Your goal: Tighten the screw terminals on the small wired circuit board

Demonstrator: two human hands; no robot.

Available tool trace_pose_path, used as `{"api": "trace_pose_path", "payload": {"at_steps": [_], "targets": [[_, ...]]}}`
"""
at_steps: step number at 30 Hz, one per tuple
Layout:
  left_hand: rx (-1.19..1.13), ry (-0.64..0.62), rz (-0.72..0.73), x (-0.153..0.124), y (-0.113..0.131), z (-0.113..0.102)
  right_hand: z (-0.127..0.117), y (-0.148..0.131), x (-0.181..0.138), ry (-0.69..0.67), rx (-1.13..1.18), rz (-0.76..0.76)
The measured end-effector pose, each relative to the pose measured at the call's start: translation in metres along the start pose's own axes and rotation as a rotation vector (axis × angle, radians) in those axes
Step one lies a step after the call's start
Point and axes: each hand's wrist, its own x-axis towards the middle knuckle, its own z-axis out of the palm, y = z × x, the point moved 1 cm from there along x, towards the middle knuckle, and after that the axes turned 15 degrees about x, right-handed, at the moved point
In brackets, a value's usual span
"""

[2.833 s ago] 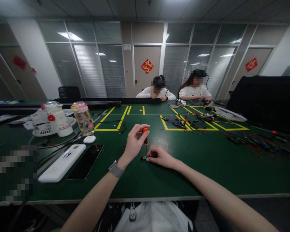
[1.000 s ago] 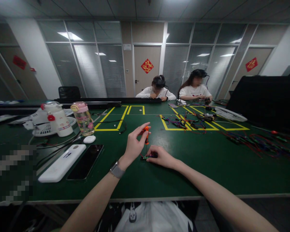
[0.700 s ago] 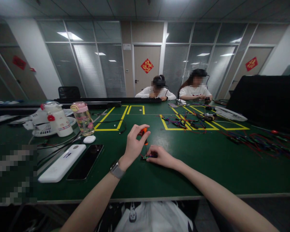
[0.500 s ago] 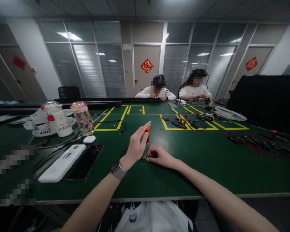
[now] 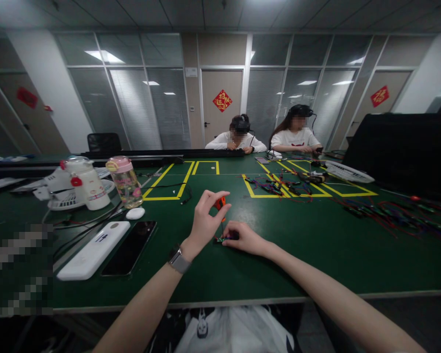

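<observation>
We look across an office with three doors (image 5: pixel 213 81), each bearing one red sign (image 5: pixel 222 101), and glass panels (image 5: pixel 168 113) between them. One black chair (image 5: pixel 103 142) stands past the table (image 5: pixel 353 245), whose top is green and marked with yellow tape (image 5: pixel 161 198). Two co-workers (image 5: pixel 226 141) in white tops and black headsets (image 5: pixel 242 125) sit at the far side.

To our left we count two bottles (image 5: pixel 125 182), one with a pink lid and one white, and one white case (image 5: pixel 135 214). Nearer us, one power bank (image 5: pixel 93 250) and one dark phone (image 5: pixel 130 248) lie side by side. To the right are two heaps of wires (image 5: pixel 393 215), one of them on the tape, and one white basket (image 5: pixel 347 171).

Between our hands is the one screwdriver (image 5: pixel 223 218), nearly upright, its shaft running down to one small board (image 5: pixel 218 240) on the tabletop. Our left hand (image 5: pixel 206 215), with one watch (image 5: pixel 179 261) at the wrist, holds the orange handle, thumb and forefinger spread apart around it. Our right hand (image 5: pixel 246 238) pinches the board's edge, fingers drawn narrow and resting low.
</observation>
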Motion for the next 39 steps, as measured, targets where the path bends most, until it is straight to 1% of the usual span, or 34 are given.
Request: {"api": "trace_pose_path", "payload": {"at_steps": [4, 6, 8, 11, 14, 17, 22, 23, 25, 28, 30, 32, 35, 39], "targets": [[-0.047, -0.068, 0.051, -0.002, 0.002, 0.002, 0.000, 0.001, 0.001, -0.008, -0.030, 0.000], [-0.117, -0.087, 0.038, -0.002, 0.003, 0.002, 0.000, 0.000, 0.001, -0.007, -0.028, 0.001], [-0.230, -0.115, -0.019, -0.001, 0.003, 0.001, 0.000, 0.000, 0.001, -0.005, -0.019, 0.003], [-0.429, -0.177, -0.158, 0.003, 0.001, -0.002, 0.000, -0.002, 0.000, -0.007, -0.021, 0.006], [-0.521, -0.192, -0.225, 0.008, -0.001, -0.006, 0.000, -0.003, 0.000, -0.003, -0.027, 0.005], [-0.467, -0.146, -0.220, 0.011, -0.003, -0.008, 0.000, -0.002, 0.000, -0.006, -0.011, 0.002], [-0.262, -0.021, -0.151, 0.008, -0.004, -0.005, -0.001, 0.000, 0.000, -0.014, -0.015, -0.008], [-0.232, -0.014, -0.134, 0.007, -0.003, -0.005, -0.001, 0.000, 0.000, -0.018, -0.018, -0.009], [-0.206, -0.041, -0.104, 0.005, -0.002, -0.004, -0.001, 0.000, 0.000, -0.022, -0.023, -0.007], [-0.303, -0.119, -0.100, 0.005, 0.000, -0.003, -0.002, -0.002, 0.000, -0.020, -0.027, 0.000], [-0.418, -0.168, -0.148, 0.005, 0.000, -0.002, -0.002, -0.004, 0.000, -0.020, -0.031, 0.001], [-0.510, -0.191, -0.218, 0.007, -0.001, -0.002, -0.002, -0.005, 0.000, -0.018, -0.038, 0.003], [-0.563, -0.173, -0.293, 0.009, -0.004, -0.003, -0.002, -0.006, -0.001, -0.020, -0.046, 0.010], [-0.501, -0.131, -0.273, 0.011, -0.008, -0.002, -0.002, -0.005, -0.001, -0.022, -0.038, 0.003]]}}
